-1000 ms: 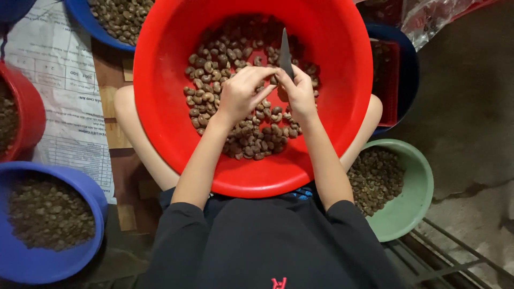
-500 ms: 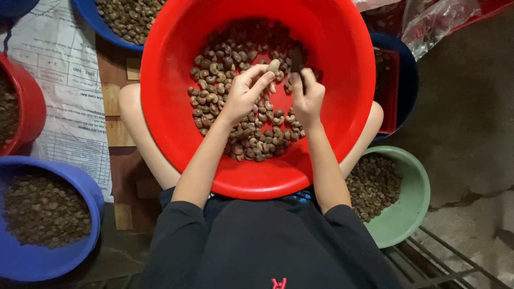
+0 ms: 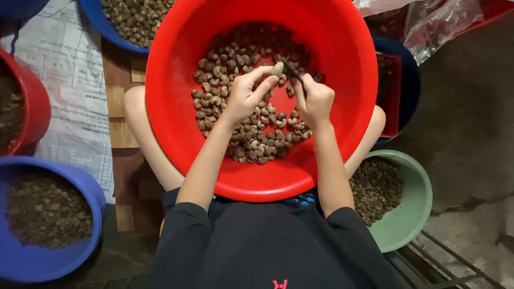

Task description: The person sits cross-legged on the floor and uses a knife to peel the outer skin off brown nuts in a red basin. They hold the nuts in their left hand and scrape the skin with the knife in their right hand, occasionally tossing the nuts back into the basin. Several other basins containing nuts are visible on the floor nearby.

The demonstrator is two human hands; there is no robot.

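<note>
- Head view: left hand (image 3: 243,96) reaches over the red basin (image 3: 176,134), fingertips pinched on one pale nut (image 3: 277,68).
- Right hand (image 3: 315,99) beside it, fist closed around a small dark knife (image 3: 292,70), tip at the nut.

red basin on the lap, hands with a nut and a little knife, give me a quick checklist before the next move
1. Nut pinched in the left hand fingertips: ok.
2. Small knife gripped in the right hand: ok.
3. Blade tip meets the nut: cannot tell, too small to see.
4. Left fingertips out of the blade's line: cannot tell.
5. Red basin sits steady across the legs: ok, level with the nut heap inside.
6. Green bowl within reach at the right: ok.
</note>
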